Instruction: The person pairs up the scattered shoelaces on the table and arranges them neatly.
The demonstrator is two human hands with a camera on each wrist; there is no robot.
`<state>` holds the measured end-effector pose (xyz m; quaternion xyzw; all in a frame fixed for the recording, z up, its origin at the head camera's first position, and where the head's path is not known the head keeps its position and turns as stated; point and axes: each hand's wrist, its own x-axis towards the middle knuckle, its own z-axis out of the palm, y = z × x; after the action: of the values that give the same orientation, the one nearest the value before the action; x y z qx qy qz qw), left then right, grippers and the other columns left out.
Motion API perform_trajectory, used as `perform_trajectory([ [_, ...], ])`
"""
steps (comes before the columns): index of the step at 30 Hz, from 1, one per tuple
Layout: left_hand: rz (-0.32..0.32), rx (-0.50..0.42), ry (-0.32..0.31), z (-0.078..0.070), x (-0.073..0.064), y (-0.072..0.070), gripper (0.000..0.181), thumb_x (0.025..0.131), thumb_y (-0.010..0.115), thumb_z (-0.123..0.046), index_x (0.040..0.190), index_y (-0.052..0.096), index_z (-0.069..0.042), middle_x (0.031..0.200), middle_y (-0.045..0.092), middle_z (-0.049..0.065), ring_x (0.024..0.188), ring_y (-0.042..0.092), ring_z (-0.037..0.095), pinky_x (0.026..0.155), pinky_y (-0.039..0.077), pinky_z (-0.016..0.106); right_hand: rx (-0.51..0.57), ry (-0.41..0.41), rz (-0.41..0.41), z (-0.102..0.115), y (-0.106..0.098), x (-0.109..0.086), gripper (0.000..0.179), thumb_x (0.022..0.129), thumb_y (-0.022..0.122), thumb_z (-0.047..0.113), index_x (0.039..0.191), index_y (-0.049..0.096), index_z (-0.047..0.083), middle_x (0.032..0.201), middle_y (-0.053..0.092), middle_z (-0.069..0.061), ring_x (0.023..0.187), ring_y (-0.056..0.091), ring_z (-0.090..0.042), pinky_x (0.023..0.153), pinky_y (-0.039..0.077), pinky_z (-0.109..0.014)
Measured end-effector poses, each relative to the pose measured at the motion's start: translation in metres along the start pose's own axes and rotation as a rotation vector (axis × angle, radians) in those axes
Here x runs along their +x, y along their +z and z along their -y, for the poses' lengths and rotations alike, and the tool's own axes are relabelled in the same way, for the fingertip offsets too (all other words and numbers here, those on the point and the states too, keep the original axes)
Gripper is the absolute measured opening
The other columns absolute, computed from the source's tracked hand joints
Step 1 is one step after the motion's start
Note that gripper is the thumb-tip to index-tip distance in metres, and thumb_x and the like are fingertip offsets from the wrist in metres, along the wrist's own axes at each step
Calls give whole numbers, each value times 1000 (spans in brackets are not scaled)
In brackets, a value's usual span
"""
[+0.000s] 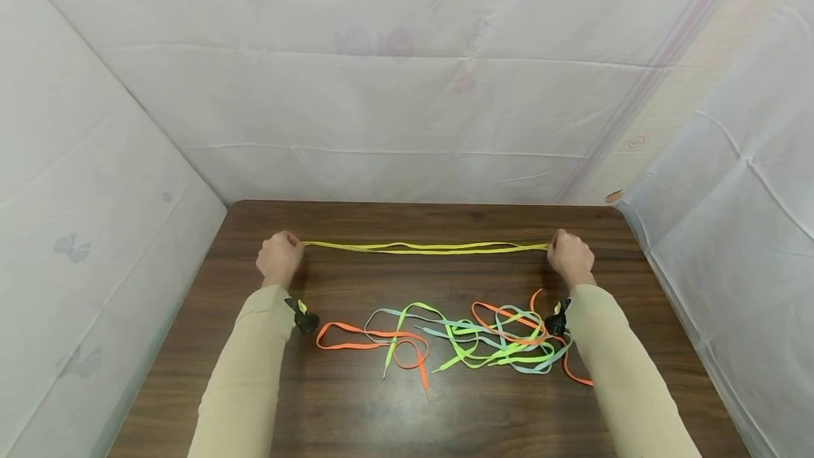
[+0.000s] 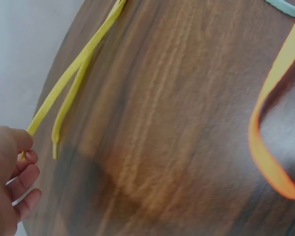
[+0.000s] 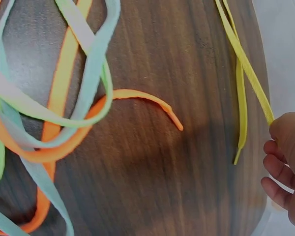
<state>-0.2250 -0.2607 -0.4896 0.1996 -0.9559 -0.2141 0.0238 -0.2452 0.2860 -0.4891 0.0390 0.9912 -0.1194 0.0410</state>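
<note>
A yellow shoelace (image 1: 426, 249) stretches from side to side over the back of the table, in two or more near-parallel strands. At its left end my left hand (image 1: 280, 254) pinches one strand between thumb and forefinger, the other fingers loosely bent. A second yellow strand with a tipped end (image 2: 55, 147) lies beside that hand, outside its grip. My right hand (image 1: 570, 254) pinches the opposite end the same way. Near it, in the right wrist view, another yellow tip (image 3: 236, 157) hangs beside the held strand.
Closer to me on the dark wooden table (image 1: 356, 415) lie tangled laces: an orange lace (image 1: 350, 346), a lime-green lace (image 1: 467, 355) and a pale blue lace (image 1: 439, 333). White sheeting (image 1: 394, 104) walls off the back and both sides.
</note>
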Motion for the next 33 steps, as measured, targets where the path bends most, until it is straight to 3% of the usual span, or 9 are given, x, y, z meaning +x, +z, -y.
perform_trajectory([
  [9,20,-18,-44,5,-8,12,21,88,51,-20,95,62,-5,93,66,18,76,63,34,57,46,43,5,17,54,-3,10,-2,18,92,44,14,98,51,-1,87,60,-23,67,58,-36,52,46,-45],
  [19,19,-87,-75,4,-10,16,21,89,53,-21,98,61,-5,98,66,17,82,62,34,62,45,43,-2,-29,101,-2,11,-4,18,91,45,11,104,50,-1,97,59,-24,75,58,-37,60,47,-47],
  [26,38,-184,-158,2,-11,16,22,89,55,-24,101,63,-7,104,64,16,89,60,35,66,45,43,-6,-37,136,-5,13,-3,21,91,45,11,107,54,1,105,56,-23,87,57,-39,66,47,-49],
  [33,60,-285,-182,3,-7,17,26,90,54,-25,107,62,-7,113,62,16,97,57,36,72,44,44,-16,-61,124,-6,12,-6,26,91,45,13,109,57,-1,105,55,-22,88,57,-39,67,48,-51],
])
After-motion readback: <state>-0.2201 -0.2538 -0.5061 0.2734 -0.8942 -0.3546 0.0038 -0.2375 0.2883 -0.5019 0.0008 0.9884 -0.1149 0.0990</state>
